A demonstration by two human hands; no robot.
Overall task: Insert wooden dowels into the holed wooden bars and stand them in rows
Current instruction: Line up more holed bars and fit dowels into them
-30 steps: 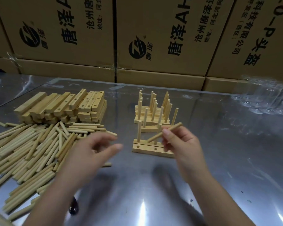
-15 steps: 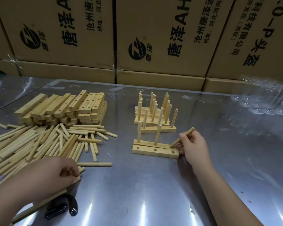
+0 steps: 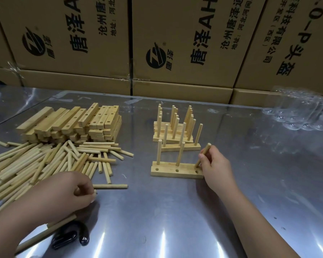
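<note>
Your right hand [image 3: 215, 164] pinches the third pale round wooden dowel [image 3: 205, 151] into a holed wooden bar [image 3: 166, 163]; many bars [image 3: 73, 123] wait beyond your left hand [image 3: 67, 194], grip unclear.

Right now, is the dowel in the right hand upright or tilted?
Tilted. The dowel leans rightward, lower end at the bar, pinched by the right hand.

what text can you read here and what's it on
"唐泽A", cut off, with "唐泽" logo: left cardboard box.
"唐泽AH", "沧州唐泽", "地址:河北河间", all cut off: middle box.
"科技有限公司", "(西区)", "0-P头盔": right box.
Nothing else readable.
</note>
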